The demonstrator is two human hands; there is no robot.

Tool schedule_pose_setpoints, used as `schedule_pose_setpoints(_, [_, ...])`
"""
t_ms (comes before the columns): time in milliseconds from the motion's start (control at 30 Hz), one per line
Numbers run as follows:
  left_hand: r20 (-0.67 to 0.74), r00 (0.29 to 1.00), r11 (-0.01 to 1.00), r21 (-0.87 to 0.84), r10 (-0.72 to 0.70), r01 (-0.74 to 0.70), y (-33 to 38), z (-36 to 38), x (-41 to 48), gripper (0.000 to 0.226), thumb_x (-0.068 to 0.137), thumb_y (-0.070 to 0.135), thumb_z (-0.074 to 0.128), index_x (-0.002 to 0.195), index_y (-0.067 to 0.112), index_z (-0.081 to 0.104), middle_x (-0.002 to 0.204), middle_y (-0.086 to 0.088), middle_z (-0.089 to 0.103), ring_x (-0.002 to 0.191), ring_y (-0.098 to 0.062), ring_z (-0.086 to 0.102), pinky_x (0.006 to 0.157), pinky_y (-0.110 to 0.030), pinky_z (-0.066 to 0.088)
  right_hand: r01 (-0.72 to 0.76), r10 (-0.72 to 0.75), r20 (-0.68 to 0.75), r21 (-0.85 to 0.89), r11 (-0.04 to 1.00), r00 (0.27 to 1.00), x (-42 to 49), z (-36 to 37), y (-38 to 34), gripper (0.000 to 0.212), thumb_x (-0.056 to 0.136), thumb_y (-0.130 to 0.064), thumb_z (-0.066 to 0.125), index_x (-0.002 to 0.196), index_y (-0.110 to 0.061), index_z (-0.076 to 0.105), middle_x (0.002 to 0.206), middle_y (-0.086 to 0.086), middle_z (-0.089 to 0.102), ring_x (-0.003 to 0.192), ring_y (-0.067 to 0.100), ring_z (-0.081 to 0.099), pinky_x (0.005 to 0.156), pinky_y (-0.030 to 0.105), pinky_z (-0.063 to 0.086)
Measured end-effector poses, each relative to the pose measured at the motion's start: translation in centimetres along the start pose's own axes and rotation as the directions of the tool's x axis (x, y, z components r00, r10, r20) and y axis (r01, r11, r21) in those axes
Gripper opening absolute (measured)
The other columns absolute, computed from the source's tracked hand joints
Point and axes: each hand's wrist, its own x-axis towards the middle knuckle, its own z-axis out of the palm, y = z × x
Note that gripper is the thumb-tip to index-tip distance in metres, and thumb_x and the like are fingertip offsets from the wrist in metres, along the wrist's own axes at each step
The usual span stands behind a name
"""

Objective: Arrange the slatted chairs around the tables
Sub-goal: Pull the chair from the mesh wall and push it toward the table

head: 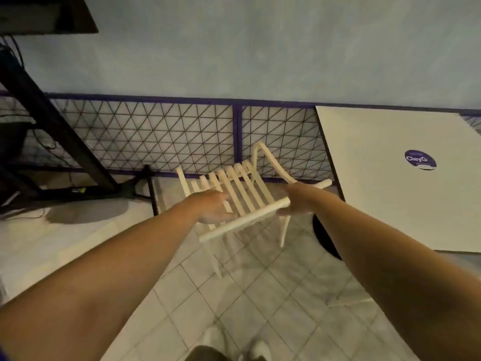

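Note:
A cream slatted chair [243,190] is tilted in front of me, its backrest top rail toward me and its legs over the tiled floor. My left hand [213,207] grips the left part of the backrest among the slats. My right hand [296,199] is closed around the right end of the top rail near the armrest. A white square table [385,204] with a round purple sticker [420,159] stands just to the right of the chair. Whether the chair's legs touch the floor is unclear.
A purple-framed mesh fence [182,131] runs behind the chair under a pale wall. A dark table [46,14] with a slanted leg and cables stands at the left. Another white tabletop [52,243] lies at the lower left. My shoes [234,345] show at the bottom.

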Motion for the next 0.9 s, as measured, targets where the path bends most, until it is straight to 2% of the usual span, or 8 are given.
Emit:
schedule_pose_setpoints(100, [0.07, 0.997, 1.0, 0.008, -0.011, 0.01, -0.1, 1.4, 1.8, 0.079, 0.088, 0.07, 0.053, 0.15, 0.024, 0.037, 0.153, -0.004, 0.04, 0.132, -0.025, 0.045, 0.101, -0.04, 0.044, -0.026, 0.025, 0.034, 0.01, 1.0, 0.999, 1.5, 1.3, 0.2, 0.08, 0.083, -0.045, 0.072, 0.149, -0.017, 0.036, 0.139, 0.007, 0.052, 0.124, 0.028, 0.05, 0.1, 0.039, 0.044])
schedule_pose_setpoints(167, [0.092, 0.996, 1.0, -0.009, 0.011, -0.01, -0.3, 2.5, 3.2, 0.078, 0.089, 0.066, 0.055, 0.151, 0.021, 0.037, 0.153, -0.004, 0.041, 0.132, -0.025, 0.046, 0.101, -0.039, 0.044, -0.062, 0.06, 0.067, 0.029, 0.998, 0.996, 2.6, 2.5, 0.5, 0.08, 0.082, -0.043, 0.074, 0.148, -0.02, 0.036, 0.14, 0.007, 0.051, 0.125, 0.028, 0.05, 0.103, 0.042, 0.044])
schedule_pose_setpoints(300, [0.113, 0.993, 1.0, -0.021, 0.021, -0.018, -0.7, 4.5, 4.9, 0.075, 0.088, 0.061, 0.06, 0.148, 0.021, 0.039, 0.139, -0.004, 0.051, 0.114, -0.024, 0.056, 0.091, -0.04, 0.05, -0.057, 0.053, 0.103, 0.037, 0.998, 0.993, 5.1, 4.4, 0.8, 0.078, 0.083, -0.038, 0.075, 0.148, -0.017, 0.037, 0.141, 0.009, 0.051, 0.127, 0.029, 0.049, 0.105, 0.044, 0.043])
schedule_pose_setpoints(400, [0.166, 0.986, 0.997, -0.08, 0.012, 0.001, -0.7, 6.3, 5.9, 0.072, 0.089, 0.054, 0.062, 0.148, 0.021, 0.038, 0.128, -0.003, 0.056, 0.102, -0.023, 0.059, 0.085, -0.04, 0.052, -0.014, 0.008, 0.11, 0.054, 0.998, 0.994, 7.0, 5.5, 1.2, 0.076, 0.083, -0.032, 0.075, 0.148, -0.018, 0.037, 0.142, 0.008, 0.051, 0.128, 0.028, 0.05, 0.106, 0.041, 0.042])
schedule_pose_setpoints(500, [0.202, 0.979, 0.992, -0.116, -0.019, 0.044, -0.6, 7.8, 7.1, 0.072, 0.091, 0.049, 0.061, 0.151, 0.021, 0.032, 0.127, -0.003, 0.055, 0.1, -0.023, 0.059, 0.088, -0.044, 0.053, 0.045, -0.044, 0.119, -0.011, 0.999, 0.992, 9.3, 6.2, 2.2, 0.067, 0.083, -0.027, 0.075, 0.142, -0.017, 0.045, 0.135, 0.006, 0.056, 0.121, 0.026, 0.054, 0.102, 0.04, 0.045])
schedule_pose_setpoints(633, [0.216, 0.972, 0.979, -0.16, -0.087, 0.123, 0.3, 9.8, 9.0, 0.075, 0.095, 0.045, 0.059, 0.156, 0.022, 0.021, 0.128, -0.004, 0.052, 0.098, -0.023, 0.06, 0.087, -0.044, 0.053, 0.115, -0.094, 0.219, -0.087, 0.99, 0.971, 12.9, 6.7, 4.7, 0.071, 0.083, -0.016, 0.073, 0.146, -0.023, 0.042, 0.137, 0.004, 0.054, 0.123, 0.026, 0.053, 0.103, 0.041, 0.045])
schedule_pose_setpoints(800, [0.178, 0.962, 0.954, -0.183, -0.207, 0.239, 1.8, 11.4, 11.7, 0.065, 0.093, 0.04, 0.062, 0.151, 0.03, 0.033, 0.118, -0.004, 0.058, 0.095, -0.024, 0.062, 0.084, -0.042, 0.055, 0.205, -0.149, 0.289, -0.174, 0.963, 0.946, 16.3, 7.1, 8.7, 0.069, 0.082, -0.003, 0.066, 0.143, -0.028, 0.046, 0.132, 0.002, 0.058, 0.115, 0.026, 0.058, 0.098, 0.041, 0.049])
schedule_pose_setpoints(900, [0.156, 0.957, 0.943, -0.192, -0.246, 0.274, 2.6, 11.8, 13.1, 0.063, 0.092, 0.031, 0.064, 0.149, 0.038, 0.037, 0.118, -0.003, 0.059, 0.098, -0.024, 0.062, 0.079, -0.036, 0.052, 0.273, -0.184, 0.334, -0.242, 0.931, 0.924, 17.7, 7.2, 10.8, 0.06, 0.083, -0.002, 0.065, 0.136, -0.027, 0.053, 0.119, -0.003, 0.062, 0.104, 0.021, 0.061, 0.092, 0.039, 0.051])
